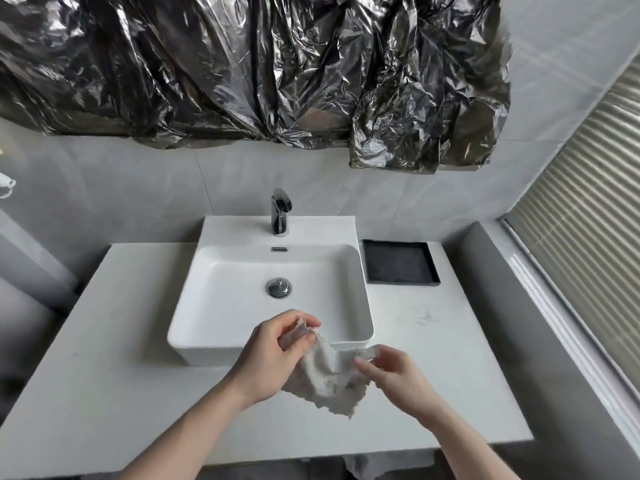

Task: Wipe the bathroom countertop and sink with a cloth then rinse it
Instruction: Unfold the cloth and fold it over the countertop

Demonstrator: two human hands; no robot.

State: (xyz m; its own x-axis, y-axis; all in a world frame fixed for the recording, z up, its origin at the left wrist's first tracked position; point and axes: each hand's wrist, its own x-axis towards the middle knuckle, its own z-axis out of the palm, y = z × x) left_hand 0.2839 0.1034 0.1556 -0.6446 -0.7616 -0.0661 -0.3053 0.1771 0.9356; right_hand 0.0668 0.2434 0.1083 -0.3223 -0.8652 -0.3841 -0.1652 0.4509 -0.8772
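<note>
Landmark: sink [214, 327], a raised white basin standing on the counter [104, 341]. Counter left of the sink is bare, wide room to pass. Right of the sink, a black tray [401, 263] sits just beside its back corner, blocking that spot; counter in front of the tray is open. Behind the basin hollow, the faucet [280, 213] stands upright on the sink's back ledge, with wall close behind. Crinkled plastic sheet [242, 71] hangs well above the faucet. In front of the sink, both hands [268, 355] hold a cloth [329, 379] over the front counter strip and the sink's front rim.
</note>
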